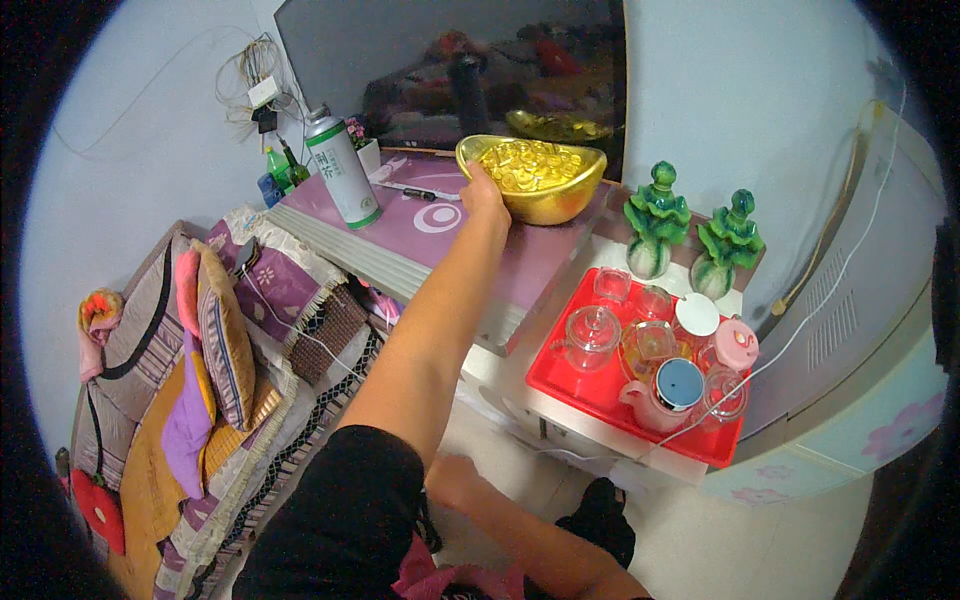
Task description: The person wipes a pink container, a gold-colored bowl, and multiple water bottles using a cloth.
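Observation:
My left hand grips the left end of a shiny gold ingot-shaped bowl, thumb up at the rim. Gold coin-like shapes fill the bowl's top. It is over the purple top of a low cabinet, close before the television; whether it touches the top I cannot tell. Lower down, my right hand is near my body, below my left forearm. Its fingers are partly hidden and blurred, and nothing shows in it. A white and green spray can stands to the left, beyond a dark pen-like object.
A red tray carries glass cups, a teapot and lids. Two green cabbage-shaped ornaments stand behind it. A white cable crosses the tray's right side. The television backs the cabinet; a cushioned sofa is at left.

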Available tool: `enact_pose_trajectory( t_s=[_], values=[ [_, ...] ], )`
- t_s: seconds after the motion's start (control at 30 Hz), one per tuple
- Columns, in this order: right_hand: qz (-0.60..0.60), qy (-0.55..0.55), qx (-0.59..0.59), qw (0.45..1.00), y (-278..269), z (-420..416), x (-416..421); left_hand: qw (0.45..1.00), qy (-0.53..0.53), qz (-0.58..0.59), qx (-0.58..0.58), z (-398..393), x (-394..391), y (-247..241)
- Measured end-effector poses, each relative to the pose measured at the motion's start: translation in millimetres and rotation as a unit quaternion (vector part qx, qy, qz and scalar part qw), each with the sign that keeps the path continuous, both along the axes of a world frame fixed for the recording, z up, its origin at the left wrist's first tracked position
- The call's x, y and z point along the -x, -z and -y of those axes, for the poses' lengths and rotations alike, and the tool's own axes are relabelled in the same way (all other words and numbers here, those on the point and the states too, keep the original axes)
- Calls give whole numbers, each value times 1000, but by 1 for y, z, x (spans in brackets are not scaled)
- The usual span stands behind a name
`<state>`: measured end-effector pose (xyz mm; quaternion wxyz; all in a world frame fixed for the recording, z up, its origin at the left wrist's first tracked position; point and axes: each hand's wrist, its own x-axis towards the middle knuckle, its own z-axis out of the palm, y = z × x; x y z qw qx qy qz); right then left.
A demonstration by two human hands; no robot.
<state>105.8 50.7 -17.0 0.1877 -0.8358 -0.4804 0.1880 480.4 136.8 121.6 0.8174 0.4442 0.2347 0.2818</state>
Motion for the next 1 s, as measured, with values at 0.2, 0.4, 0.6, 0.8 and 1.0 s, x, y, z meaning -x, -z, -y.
enact_pose_trajectory(
  t_s=[0.2,0.4,0.6,0.8,1.0],
  values=[
    [-27,13,48,998,6,-5,-6,998,56,39,0,5,-2,5],
    [-9,-6,24,1000,-2,-3,-3,998,-4,-14,-69,-18,16,0],
    [-59,-19,108,992,-24,4,-6,974,-87,-69,-200,-58,58,-7],
    [28,-32,63,997,18,-7,-15,984,-2,48,-171,-105,110,-20],
    [10,83,13,996,3,-24,-23,986,31,92,-133,-128,215,14]
  ],
)
